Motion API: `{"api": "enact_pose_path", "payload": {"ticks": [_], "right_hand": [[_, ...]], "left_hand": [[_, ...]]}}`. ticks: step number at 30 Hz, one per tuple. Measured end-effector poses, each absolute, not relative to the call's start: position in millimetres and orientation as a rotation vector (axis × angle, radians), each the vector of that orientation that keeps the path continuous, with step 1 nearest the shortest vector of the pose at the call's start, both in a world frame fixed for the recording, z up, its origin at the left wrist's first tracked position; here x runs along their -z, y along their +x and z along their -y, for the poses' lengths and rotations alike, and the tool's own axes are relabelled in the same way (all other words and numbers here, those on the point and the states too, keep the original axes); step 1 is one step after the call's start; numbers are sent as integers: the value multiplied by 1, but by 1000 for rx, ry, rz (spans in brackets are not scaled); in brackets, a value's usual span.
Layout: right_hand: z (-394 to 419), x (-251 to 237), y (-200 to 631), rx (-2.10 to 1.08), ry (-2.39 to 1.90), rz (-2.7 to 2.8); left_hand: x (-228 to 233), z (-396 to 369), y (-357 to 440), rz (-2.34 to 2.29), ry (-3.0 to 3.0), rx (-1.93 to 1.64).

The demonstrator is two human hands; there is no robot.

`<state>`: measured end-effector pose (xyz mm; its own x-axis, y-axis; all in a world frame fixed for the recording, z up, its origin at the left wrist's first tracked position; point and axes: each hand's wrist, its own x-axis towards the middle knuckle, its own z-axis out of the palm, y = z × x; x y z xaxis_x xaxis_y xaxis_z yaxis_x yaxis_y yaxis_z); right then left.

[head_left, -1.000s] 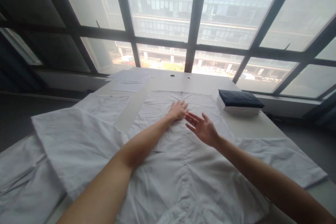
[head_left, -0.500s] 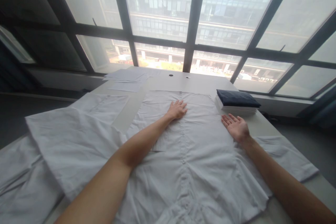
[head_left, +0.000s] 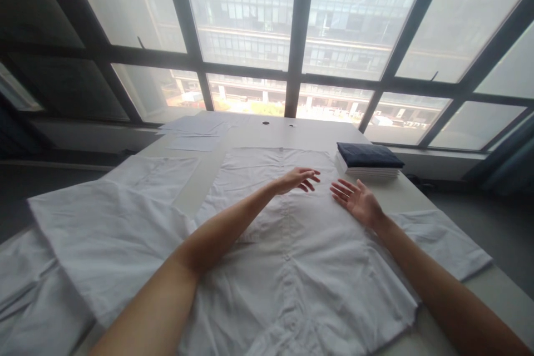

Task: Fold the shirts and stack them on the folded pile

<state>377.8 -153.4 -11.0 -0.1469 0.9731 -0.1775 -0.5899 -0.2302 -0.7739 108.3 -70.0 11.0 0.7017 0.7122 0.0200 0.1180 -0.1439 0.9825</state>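
Holding both bare hands over the upper half of a white button-front shirt (head_left: 325,272), gripping nothing. My left hand (head_left: 297,180) is pointing to the right over the cloth, palm facing down, fingers loosely curling, parted and empty; can't tell if it's quite touching. My left arm is crossing the shirt diagonally from lower left, elbow bending slightly, forearm staying low over the front. My right hand (head_left: 359,203) is hanging over the shirt's right side, palm facing up and inward, thumb sticking up, fingers extending toward the left hand, slack and empty. A strip of shirt is showing between the two hands, so they aren't touching. My right forearm is slanting in from lower right. The shirt is lying wrinkled on the white table (head_left: 311,129), its button placket (head_left: 286,239) running down the middle toward me. More white fabric (head_left: 438,236) is lying beyond my right forearm, and overlapping white cloth (head_left: 112,233) is spreading on the left. A folded navy cloth (head_left: 369,154) is sitting on a white stack (head_left: 369,172) near my right hand. Paper sheets (head_left: 194,124) are lying far left, by the window (head_left: 246,11).
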Motion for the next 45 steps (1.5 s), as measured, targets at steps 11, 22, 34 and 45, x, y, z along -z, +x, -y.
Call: {"api": "enact_pose_path", "payload": {"ticks": [11,22,34,45], "right_hand": [[149,17,375,-1627,-928,638],[147,27,374,-1626,-863,659],[147,27,372,-1601,-880,709],[143,32,375,-1616,-858,731]], "left_hand": [[7,74,103,-559,1104,-429],[-31,68,46,-576,1198,-551],[-8,88,-62,-1012,719,-909],[-35,156,-85,-972,763,-1110]]}}
